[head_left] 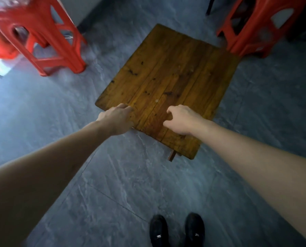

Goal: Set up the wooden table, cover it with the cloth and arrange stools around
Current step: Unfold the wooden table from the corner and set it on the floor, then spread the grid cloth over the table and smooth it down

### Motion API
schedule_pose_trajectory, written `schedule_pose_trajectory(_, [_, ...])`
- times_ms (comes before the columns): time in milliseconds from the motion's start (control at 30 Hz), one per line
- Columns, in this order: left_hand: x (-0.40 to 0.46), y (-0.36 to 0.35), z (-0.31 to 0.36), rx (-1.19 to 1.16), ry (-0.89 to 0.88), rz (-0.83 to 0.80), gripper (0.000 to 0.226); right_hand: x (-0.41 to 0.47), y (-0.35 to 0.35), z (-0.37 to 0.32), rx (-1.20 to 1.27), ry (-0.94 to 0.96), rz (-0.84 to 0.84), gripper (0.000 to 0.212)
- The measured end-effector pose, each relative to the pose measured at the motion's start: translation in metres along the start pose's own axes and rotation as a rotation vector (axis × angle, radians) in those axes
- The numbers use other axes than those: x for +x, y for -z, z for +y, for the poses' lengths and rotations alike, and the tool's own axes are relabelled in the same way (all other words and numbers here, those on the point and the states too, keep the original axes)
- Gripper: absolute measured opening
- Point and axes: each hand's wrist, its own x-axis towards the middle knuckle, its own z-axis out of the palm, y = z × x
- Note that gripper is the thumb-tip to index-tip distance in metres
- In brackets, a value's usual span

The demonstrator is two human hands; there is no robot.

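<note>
A small low wooden table [168,79] with a plank top stands on the grey floor in front of me, one leg showing under its near corner. My left hand [117,118] hangs over the table's near left edge, fingers loosely curled, holding nothing. My right hand [179,119] hovers over the near part of the top, fingers also loosely curled and empty. A red plastic stool [47,38] stands at the upper left, and another red stool [255,27] at the upper right, close to the table's far corner. No cloth is in view.
The floor is grey stone-look tile [130,184]. My black shoes [177,230] stand at the bottom, a step back from the table. A light wall meets the floor behind the left stool. Bright light comes in at the far left.
</note>
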Motion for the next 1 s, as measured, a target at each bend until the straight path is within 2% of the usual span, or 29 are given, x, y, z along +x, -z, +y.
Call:
schedule_pose_trajectory(133, [-0.026, 0.068, 0.026, 0.037, -0.038, 0.092, 0.062, -0.045, 0.068, -0.006, 0.026, 0.033, 0.005, 0.055])
schedule_pose_trajectory(333, [-0.088, 0.168, 0.078, -0.054, -0.111, 0.365, 0.071, -0.121, 0.164, -0.016, 0.005, 0.094, 0.114, 0.054])
schedule_pose_trajectory(633, [-0.225, 0.304, 0.132, -0.021, -0.227, 0.538, 0.075, -0.262, 0.287, -0.01, 0.058, 0.143, 0.284, 0.059])
schedule_pose_trajectory(867, [-0.312, 0.359, 0.187, -0.077, -0.256, 0.668, 0.078, -0.367, 0.319, 0.01, 0.259, 0.21, 0.457, 0.057])
schedule_pose_trajectory(1000, [-0.333, 0.369, 0.219, -0.102, -0.264, 0.677, 0.079, -0.405, 0.322, 0.034, 0.317, 0.225, 0.585, 0.069])
